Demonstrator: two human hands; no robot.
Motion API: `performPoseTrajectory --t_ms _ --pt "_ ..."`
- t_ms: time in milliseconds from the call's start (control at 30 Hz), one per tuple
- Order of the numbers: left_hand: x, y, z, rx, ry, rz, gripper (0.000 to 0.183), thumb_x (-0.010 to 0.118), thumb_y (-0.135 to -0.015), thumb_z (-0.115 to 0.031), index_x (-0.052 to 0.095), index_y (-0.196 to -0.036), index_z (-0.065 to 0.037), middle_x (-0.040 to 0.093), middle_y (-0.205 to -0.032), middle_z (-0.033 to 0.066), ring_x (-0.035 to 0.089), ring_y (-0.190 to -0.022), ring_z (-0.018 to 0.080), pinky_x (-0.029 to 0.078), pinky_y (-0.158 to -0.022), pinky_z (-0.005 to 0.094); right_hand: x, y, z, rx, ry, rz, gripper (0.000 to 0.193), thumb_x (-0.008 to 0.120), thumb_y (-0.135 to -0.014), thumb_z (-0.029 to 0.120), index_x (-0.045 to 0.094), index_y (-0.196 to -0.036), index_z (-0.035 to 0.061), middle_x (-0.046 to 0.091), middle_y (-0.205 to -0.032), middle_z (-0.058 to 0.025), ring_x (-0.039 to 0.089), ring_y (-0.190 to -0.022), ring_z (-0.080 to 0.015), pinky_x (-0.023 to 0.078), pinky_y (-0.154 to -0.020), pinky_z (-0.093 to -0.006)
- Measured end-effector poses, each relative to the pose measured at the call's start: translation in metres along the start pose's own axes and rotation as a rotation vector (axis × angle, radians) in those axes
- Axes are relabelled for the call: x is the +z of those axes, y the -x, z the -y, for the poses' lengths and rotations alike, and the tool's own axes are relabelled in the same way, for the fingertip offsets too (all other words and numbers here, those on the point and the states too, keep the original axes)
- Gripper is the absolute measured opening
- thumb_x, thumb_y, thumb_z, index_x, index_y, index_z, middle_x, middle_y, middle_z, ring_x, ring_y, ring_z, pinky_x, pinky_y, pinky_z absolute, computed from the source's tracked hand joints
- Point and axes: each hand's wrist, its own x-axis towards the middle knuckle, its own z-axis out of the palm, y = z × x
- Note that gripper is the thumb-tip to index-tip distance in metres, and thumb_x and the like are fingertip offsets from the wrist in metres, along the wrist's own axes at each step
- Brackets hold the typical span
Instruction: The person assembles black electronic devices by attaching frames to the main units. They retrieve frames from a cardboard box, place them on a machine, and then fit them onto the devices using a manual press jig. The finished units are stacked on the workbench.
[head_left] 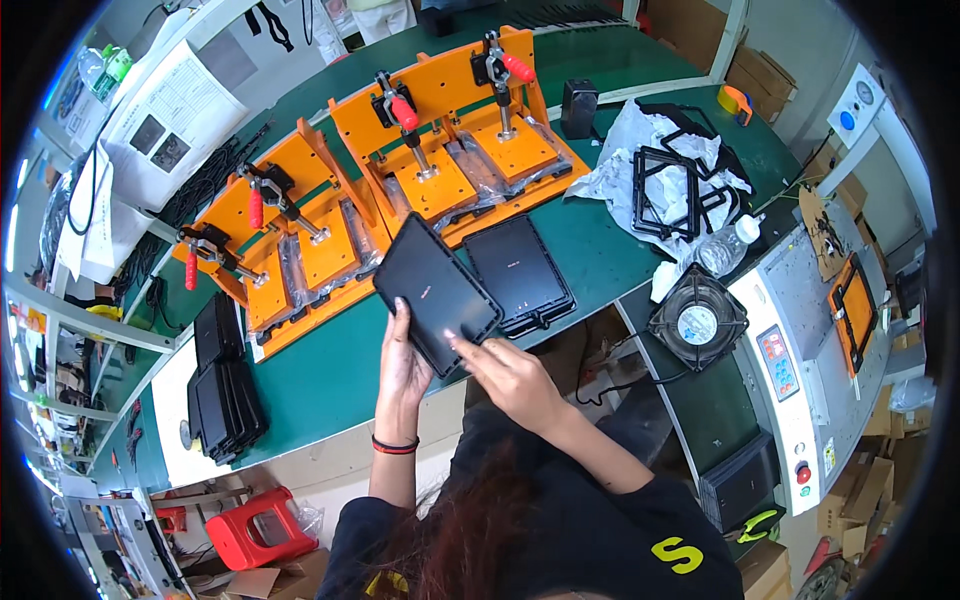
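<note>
A flat black rectangular panel (432, 290) with a raised rim is held tilted above the bench's front edge. My left hand (402, 360) grips its lower left edge, thumb on the face and the other fingers behind. At the lower right edge, my right hand (515, 382) has its fingers bent together over the rim, a fingertip on the face; its thumb is hidden. Just right of the held panel, a similar black panel (520, 268) lies on the green bench (590, 310), seemingly on top of another black part.
Orange fixtures (440, 100) with red-handled toggle clamps stand behind. Stacked black panels (228, 405) lie left. At right are black frames (665, 195) on white wrapping, a plastic bottle (728, 247), a fan (698, 318) and a machine with a button panel (778, 362). A red stool (262, 530) stands below.
</note>
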Motion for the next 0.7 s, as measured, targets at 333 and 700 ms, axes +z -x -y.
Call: performPoseTrajectory --t_ms 333,700 --pt "0.071 -0.103 -0.029 1.107 -1.153 -0.182 0.073 0.049 -0.093 -0.043 0.020 -0.142 0.002 0.010 -0.152 0.0223 0.006 -0.142 0.0338 0.001 -0.114 0.0463 -0.021 -0.008 -0.029 0.446 -0.471 -0.501 0.025 0.053 -0.092 0.002 0.063 -0.114 -0.0007 0.067 -0.086 -0.0089 0.062 -0.068 -0.0097 0.051 -0.063 -0.0235" --pt "0.198 -0.225 -0.119 1.928 -1.573 -0.556 0.057 0.060 -0.080 -0.032 0.050 -0.123 0.004 0.041 -0.132 0.0248 0.027 -0.132 0.0439 0.017 -0.108 0.0560 -0.023 0.011 -0.020 0.634 -0.543 -0.490 0.022 0.051 -0.093 0.003 0.063 -0.111 -0.0036 0.065 -0.078 -0.0056 0.060 -0.069 -0.0072 0.049 -0.063 -0.0211"
